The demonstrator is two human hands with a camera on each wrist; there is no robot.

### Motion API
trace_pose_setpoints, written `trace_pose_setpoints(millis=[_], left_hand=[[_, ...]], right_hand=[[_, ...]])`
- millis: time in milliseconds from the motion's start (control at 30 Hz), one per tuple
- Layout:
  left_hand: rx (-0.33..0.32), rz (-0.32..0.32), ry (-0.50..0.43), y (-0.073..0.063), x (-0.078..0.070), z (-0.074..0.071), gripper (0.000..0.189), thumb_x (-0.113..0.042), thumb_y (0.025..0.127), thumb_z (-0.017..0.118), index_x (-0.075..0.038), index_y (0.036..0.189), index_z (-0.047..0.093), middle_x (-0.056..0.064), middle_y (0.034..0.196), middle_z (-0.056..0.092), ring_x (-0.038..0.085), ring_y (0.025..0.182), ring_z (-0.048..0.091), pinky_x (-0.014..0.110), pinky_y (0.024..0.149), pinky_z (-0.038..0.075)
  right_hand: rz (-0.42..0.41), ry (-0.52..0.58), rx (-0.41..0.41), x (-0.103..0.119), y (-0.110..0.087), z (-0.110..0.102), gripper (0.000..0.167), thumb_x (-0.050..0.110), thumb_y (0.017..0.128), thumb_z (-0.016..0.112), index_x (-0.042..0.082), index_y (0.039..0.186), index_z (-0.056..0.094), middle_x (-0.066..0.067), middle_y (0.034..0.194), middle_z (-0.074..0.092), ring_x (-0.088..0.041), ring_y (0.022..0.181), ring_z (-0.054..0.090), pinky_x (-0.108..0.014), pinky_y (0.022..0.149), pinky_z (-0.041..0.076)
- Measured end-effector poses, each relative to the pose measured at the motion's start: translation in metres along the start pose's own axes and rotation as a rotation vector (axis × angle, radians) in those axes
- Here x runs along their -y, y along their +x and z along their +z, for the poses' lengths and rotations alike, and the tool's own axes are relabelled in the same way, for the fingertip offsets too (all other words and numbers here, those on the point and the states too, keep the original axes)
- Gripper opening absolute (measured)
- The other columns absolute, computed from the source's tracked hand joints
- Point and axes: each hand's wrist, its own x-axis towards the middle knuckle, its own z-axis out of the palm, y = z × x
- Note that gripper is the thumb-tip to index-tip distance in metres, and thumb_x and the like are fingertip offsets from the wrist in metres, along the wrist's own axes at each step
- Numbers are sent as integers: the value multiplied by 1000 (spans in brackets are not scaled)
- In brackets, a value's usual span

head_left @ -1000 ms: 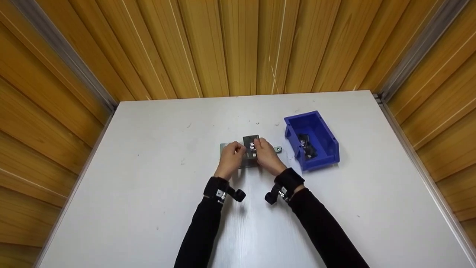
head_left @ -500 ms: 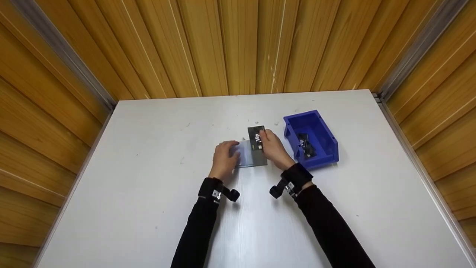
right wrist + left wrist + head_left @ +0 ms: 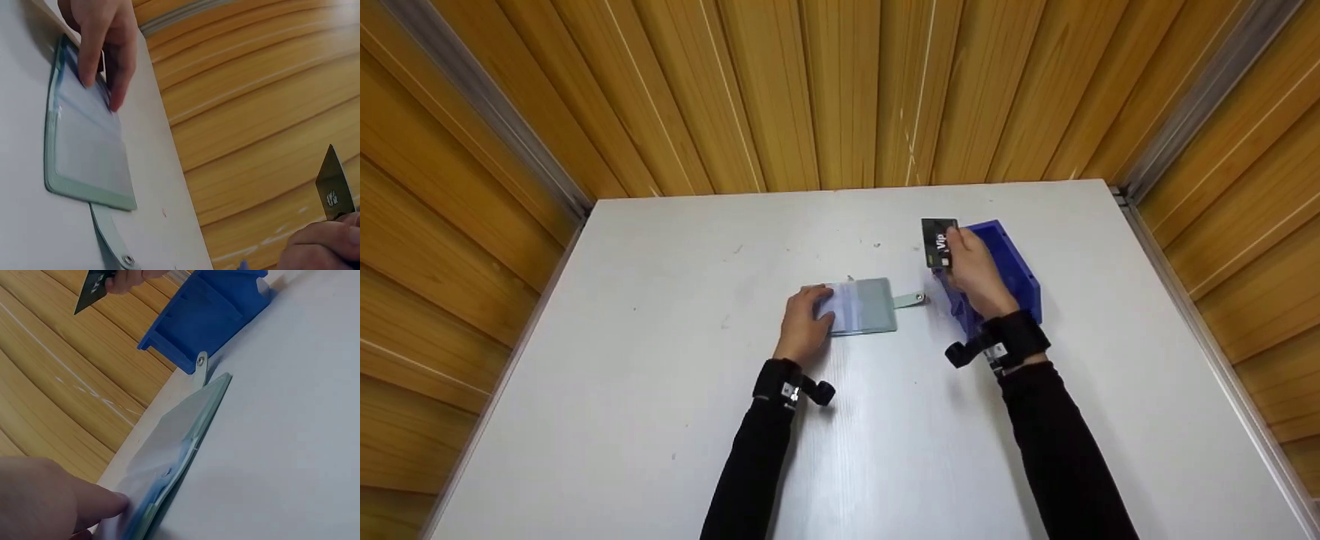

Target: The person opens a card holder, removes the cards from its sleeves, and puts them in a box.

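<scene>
A pale green card holder (image 3: pixel 877 307) with clear plastic sleeves lies opened out on the white table. Its snap strap (image 3: pixel 910 300) points right, towards the bin. My left hand (image 3: pixel 802 322) rests on the holder's left part, thumb and fingertips on the sleeves. In my right hand (image 3: pixel 979 274), a black card (image 3: pixel 936 244) printed "Vip" is pinched between thumb and fingers, raised over the left rim of the blue bin (image 3: pixel 1027 289). In the right wrist view the card (image 3: pixel 333 188) stands up from the fingertips. My right hand hides most of the bin's inside.
The white table (image 3: pixel 697 390) carries the holder in the middle and the bin to its right. Wood-grain panels (image 3: pixel 840 97) rise behind the table and along both sides.
My right hand has carried the black card away from the holder, rightwards and back to the bin. My left hand has shifted slightly left and lies flatter on the holder, which shows more fully.
</scene>
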Motion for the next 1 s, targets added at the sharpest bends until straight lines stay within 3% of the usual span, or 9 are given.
trace_pose_setpoints(millis=[267, 533, 633, 767, 867, 1000], left_hand=[[21, -15, -22, -1, 5, -2, 40, 1, 93, 69, 1, 132, 65, 19, 144, 61, 38, 142, 47, 48, 123, 31], [29, -5, -10, -2, 4, -4, 37, -2, 94, 69, -2, 131, 67, 18, 145, 61, 37, 141, 49, 47, 122, 33], [21, -10, -9, -3, 4, -3, 37, -2, 94, 69, -2, 131, 67, 18, 145, 61, 37, 140, 48, 47, 122, 33], [12, -20, -16, -2, 4, -2, 38, -2, 94, 69, -2, 131, 67, 17, 145, 61, 37, 141, 48, 47, 122, 32], [11, -33, -23, -1, 5, -1, 38, -2, 94, 68, -2, 132, 67, 17, 145, 61, 36, 141, 47, 46, 123, 32], [17, -54, -27, -1, 5, 1, 38, -3, 94, 68, -4, 132, 67, 16, 144, 61, 35, 142, 47, 46, 123, 32]], right_hand=[[20, -22, -107, -16, 7, -52, 31, 35, 114, 29, 11, 103, 45, 8, 68, 47, -1, 43, 38, -17, 40, 31], [34, -196, -173, -34, 10, -63, 30, 31, 113, 28, 8, 103, 45, 3, 74, 48, -3, 47, 42, -19, 42, 36], [-4, -371, -205, -36, 10, -62, 35, 29, 113, 28, 4, 103, 48, -4, 82, 51, -9, 61, 49, -23, 54, 42], [-61, -606, -226, -41, 12, -59, 38, 25, 113, 29, -3, 99, 49, -20, 94, 53, -32, 89, 55, -44, 81, 46], [-71, -687, -196, -48, 15, -55, 37, 22, 113, 30, -8, 102, 49, -30, 99, 54, -45, 100, 55, -58, 91, 43], [-64, -751, -151, -60, 17, -52, 37, 20, 112, 30, -11, 108, 49, -33, 101, 56, -50, 102, 59, -61, 92, 45]])
